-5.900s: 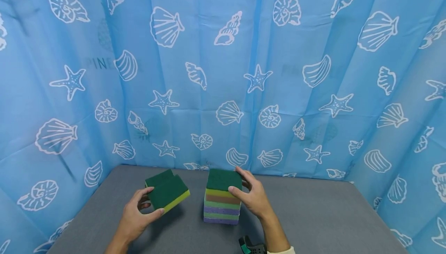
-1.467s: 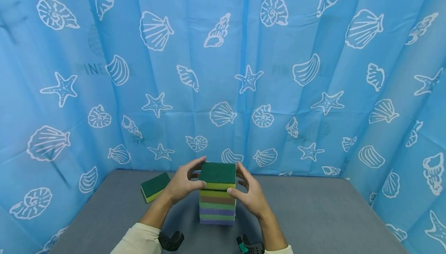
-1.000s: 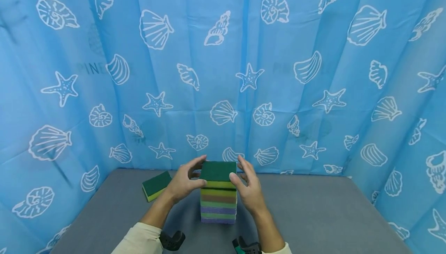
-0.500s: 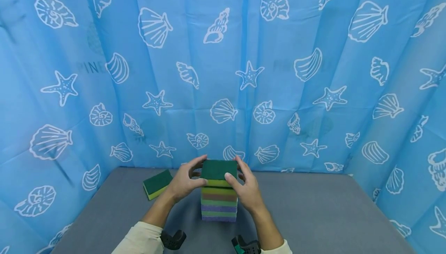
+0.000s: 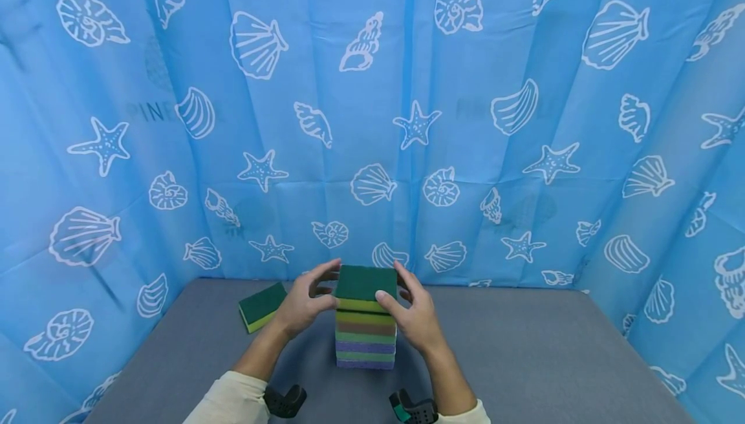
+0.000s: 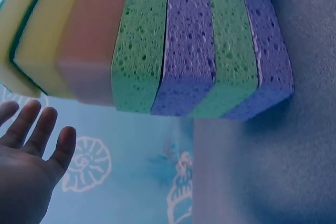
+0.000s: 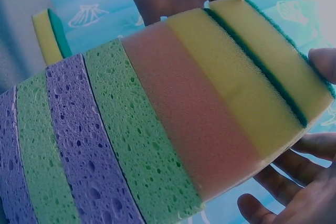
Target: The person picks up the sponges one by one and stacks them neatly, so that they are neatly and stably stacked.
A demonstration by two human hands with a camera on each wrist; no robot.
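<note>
A neat upright stack of sponges [image 5: 365, 348] stands on the grey table. Purple and green cellulose sponges form its lower part, with a pinkish-brown sponge [image 7: 191, 121] above. Over that lie two yellow scrub sponges with dark green pads. My right hand [image 5: 420, 320] holds the top scrub sponge [image 5: 367, 283] by its right side, thumb on the near edge. On the opposite side is my left hand [image 5: 299, 304], its thumb tip right at the near left corner. In the left wrist view its other fingers [image 6: 44, 129] are spread loosely, apart from the stack.
Another green and yellow scrub sponge [image 5: 263, 306] lies at the back left of the grey table [image 5: 512, 353], just beyond my left forearm. A blue shell-print curtain [image 5: 372, 120] hangs behind the table and along both sides.
Earlier my left hand held a scrub sponge off to the left; it now tops the stack. Since half a second ago, my left hand has shifted slightly left, its thumb off the sponge's front.
</note>
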